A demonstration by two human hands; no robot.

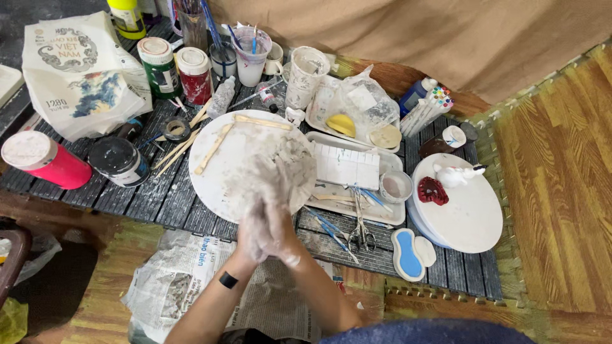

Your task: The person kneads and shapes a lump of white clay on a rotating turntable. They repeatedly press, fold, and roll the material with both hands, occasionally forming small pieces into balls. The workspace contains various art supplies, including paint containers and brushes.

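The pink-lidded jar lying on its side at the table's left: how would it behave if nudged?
The pink jar lies on its side on the slatted table, so it would probably roll. Its smooth surface looks slippery, more so for the hands coated in pale clay.

We see a pink jar lying at the surface's left edge, w/ a black-lidded tub just beside it. Green jar & red jar stand at the back. Scissors lie near the front, newspaper on the floor below. At right, a white turntable carries a red piece & a white figurine.
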